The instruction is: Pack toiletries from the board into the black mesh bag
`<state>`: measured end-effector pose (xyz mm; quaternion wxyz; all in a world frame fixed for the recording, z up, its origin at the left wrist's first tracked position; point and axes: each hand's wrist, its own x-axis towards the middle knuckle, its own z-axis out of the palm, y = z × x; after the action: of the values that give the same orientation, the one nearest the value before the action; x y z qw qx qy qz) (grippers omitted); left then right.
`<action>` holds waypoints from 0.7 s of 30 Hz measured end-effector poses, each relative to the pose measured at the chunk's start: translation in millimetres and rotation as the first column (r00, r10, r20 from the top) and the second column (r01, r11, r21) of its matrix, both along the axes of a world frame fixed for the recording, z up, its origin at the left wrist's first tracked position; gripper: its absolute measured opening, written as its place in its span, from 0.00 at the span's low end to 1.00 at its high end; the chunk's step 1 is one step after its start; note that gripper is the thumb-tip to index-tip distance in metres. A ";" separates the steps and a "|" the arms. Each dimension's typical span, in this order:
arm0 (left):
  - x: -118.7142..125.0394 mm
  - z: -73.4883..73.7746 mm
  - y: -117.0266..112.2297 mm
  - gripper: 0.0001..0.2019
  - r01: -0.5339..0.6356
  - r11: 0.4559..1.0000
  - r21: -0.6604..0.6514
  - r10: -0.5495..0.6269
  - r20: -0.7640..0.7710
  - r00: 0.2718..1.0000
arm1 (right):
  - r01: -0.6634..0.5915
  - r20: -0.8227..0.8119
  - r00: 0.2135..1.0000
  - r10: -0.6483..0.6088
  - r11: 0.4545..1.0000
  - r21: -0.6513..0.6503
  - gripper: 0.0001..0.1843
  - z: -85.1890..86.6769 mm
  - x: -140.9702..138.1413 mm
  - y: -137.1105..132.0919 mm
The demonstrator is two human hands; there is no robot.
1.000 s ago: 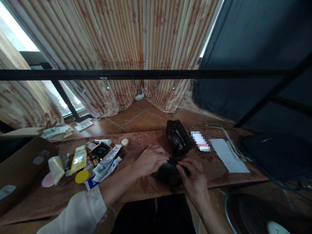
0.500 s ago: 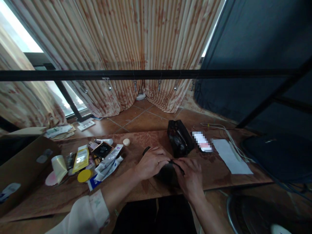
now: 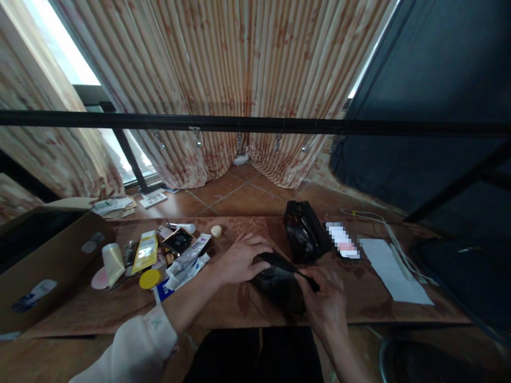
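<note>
A glossy black zip pouch (image 3: 279, 287) lies at the table's near edge, right in front of me. My left hand (image 3: 243, 260) grips its left end, fingers over the top and thumb on the near side. At the other end, my right hand (image 3: 325, 298) pinches the dark top edge between thumb and fingers; whether a zip pull is in that pinch cannot be made out. Just beyond stands a second black pouch (image 3: 305, 231), touched by neither hand. To the left sits a pile of cosmetics with squeeze tubes (image 3: 187, 260), a black compact (image 3: 179, 241) and a yellow lid (image 3: 150, 279).
A cardboard box (image 3: 59, 266) stands at the left end of the cloth-covered table. On the right are a phone (image 3: 342, 242), white paper (image 3: 395, 271) and a white cable (image 3: 387, 226). A black bar (image 3: 255, 123) runs across behind the table.
My hands have moved apart along the pouch's top edge, the right one further right and slightly nearer me. More of the pouch now shows between them. The view has shifted a little left.
</note>
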<state>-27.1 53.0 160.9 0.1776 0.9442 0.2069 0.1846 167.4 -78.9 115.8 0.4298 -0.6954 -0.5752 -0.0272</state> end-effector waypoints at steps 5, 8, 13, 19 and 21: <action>5.0 3.3 -1.5 0.17 0.029 0.998 -0.057 -0.030 -0.005 1.000 | -0.048 -0.098 0.994 0.046 0.999 -0.019 0.08 1.5 2.0 -1.6; 7.4 7.9 -2.0 0.16 0.038 0.998 -0.053 -0.040 -0.037 0.999 | -0.067 -0.101 0.993 0.065 0.998 -0.017 0.07 0.5 2.7 -2.0; 8.3 15.0 -13.7 0.13 -0.029 0.999 -0.041 0.030 0.013 0.999 | -0.076 -0.093 0.993 0.076 0.997 0.006 0.07 -2.1 2.8 -3.1; 8.1 4.3 -29.1 0.12 -0.095 0.992 0.081 0.096 -0.003 0.995 | -0.073 -0.116 0.991 0.072 0.997 -0.003 0.07 -0.8 2.0 -3.7; 10.3 -1.5 -30.5 0.13 -0.148 0.981 0.129 0.152 -0.022 0.988 | -0.075 -0.123 0.990 0.074 0.997 -0.005 0.06 -0.2 1.4 -3.2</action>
<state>-16.8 22.4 159.4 0.0995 0.9381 0.2682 0.1951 168.7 -82.2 115.6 0.4618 -0.6758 -0.5734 0.0345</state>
